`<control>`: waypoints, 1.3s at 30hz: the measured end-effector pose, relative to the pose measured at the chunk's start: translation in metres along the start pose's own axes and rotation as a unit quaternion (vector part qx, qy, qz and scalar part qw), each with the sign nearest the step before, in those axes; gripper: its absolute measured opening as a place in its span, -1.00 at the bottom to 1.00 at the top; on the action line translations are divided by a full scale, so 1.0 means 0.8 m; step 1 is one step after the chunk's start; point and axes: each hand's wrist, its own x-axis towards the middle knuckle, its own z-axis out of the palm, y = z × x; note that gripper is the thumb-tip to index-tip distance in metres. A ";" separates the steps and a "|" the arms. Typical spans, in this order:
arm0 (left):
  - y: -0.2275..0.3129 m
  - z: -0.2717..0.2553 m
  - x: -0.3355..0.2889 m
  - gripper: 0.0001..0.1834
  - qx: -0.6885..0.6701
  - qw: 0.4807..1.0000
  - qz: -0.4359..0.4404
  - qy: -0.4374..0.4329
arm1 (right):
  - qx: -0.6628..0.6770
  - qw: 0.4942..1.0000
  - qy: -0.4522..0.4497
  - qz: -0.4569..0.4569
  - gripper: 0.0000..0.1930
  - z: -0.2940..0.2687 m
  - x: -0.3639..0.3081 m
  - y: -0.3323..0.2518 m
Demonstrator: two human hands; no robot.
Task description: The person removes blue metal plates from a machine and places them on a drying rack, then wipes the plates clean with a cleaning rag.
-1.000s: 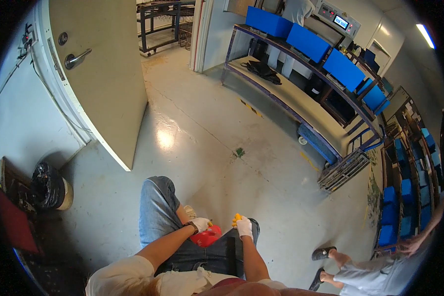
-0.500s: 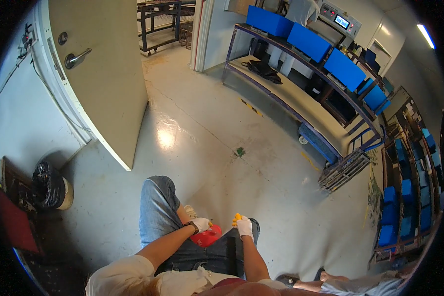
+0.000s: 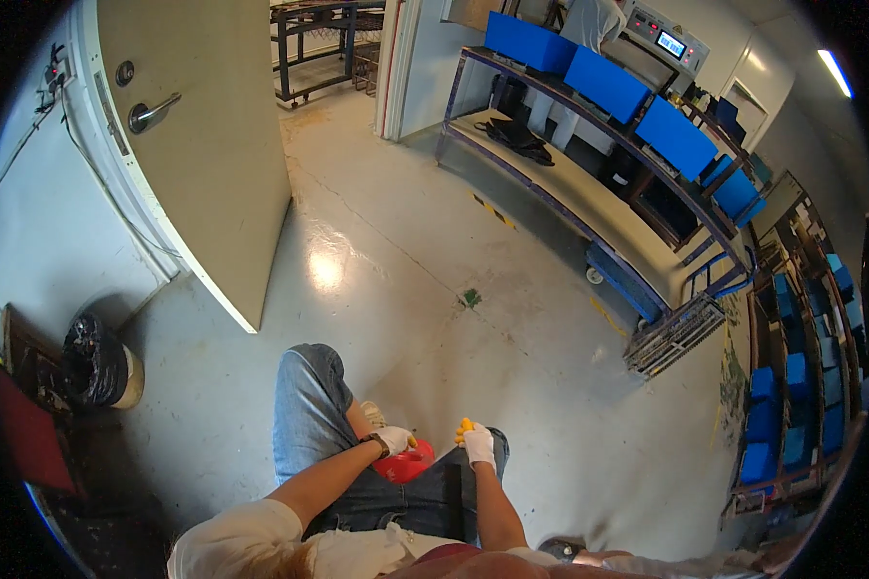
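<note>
My left hand (image 3: pixel 393 441), in a white glove with yellow fingertips, is closed at the edge of a red, rounded, flat-looking thing (image 3: pixel 407 467) with pale marks. That thing lies over my lap, between my jeans-clad legs (image 3: pixel 309 405). My right hand (image 3: pixel 478 445), gloved the same way, rests by my right knee with its fingers curled in. Whatever those fingers may hold is too small to make out.
At the left stand an open door (image 3: pixel 188 145) and a black-lined bin (image 3: pixel 130 376). A long bench (image 3: pixel 589 232) carries blue panels (image 3: pixel 603 85), with a person (image 3: pixel 594 21) behind it. Racks of blue bins (image 3: pixel 758 463) line the right. Another person's foot (image 3: pixel 562 548) shows at lower right.
At the lower right the other person's legs have shifted, and one of their feet no longer shows. My hands and the red thing stay in place.
</note>
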 end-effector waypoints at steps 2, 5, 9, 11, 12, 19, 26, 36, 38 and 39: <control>-0.011 0.006 0.010 -0.72 0.000 1.000 0.009 0.002 | -0.007 1.000 0.001 -0.006 -0.77 0.000 0.001 0.001; -0.042 0.013 0.030 -0.73 -0.009 1.000 0.018 -0.012 | 0.016 1.000 -0.014 -0.002 -0.78 0.010 0.005 0.000; -0.041 0.018 0.038 -0.73 -0.013 0.999 0.034 -0.007 | 0.022 1.000 -0.010 0.001 -0.79 0.003 0.008 0.007; -0.045 0.017 0.038 -0.74 -0.016 0.999 0.020 -0.020 | 0.028 1.000 -0.010 0.006 -0.80 0.007 0.007 0.003; -0.047 0.017 0.037 -0.74 -0.017 1.000 0.018 -0.018 | 0.028 1.000 -0.012 0.005 -0.80 0.010 0.006 0.002; -0.039 0.009 0.023 -0.71 0.043 0.996 0.078 0.013 | 0.043 0.999 -0.009 -0.005 -0.82 0.009 0.009 0.007; 0.019 -0.014 -0.018 -0.76 0.058 0.998 0.003 0.007 | 0.035 0.999 0.003 -0.004 -0.80 0.003 0.001 0.002; -0.017 -0.001 0.004 -0.70 0.004 1.000 0.012 0.008 | 0.028 1.000 -0.001 -0.009 -0.78 0.009 -0.007 -0.013; 0.005 -0.004 -0.008 -0.69 0.046 0.999 0.005 0.026 | 0.030 1.000 -0.003 -0.007 -0.77 0.002 -0.006 -0.008; 0.016 -0.008 -0.014 -0.69 0.046 0.999 0.006 0.025 | 0.031 1.000 -0.002 -0.007 -0.77 0.001 -0.005 -0.007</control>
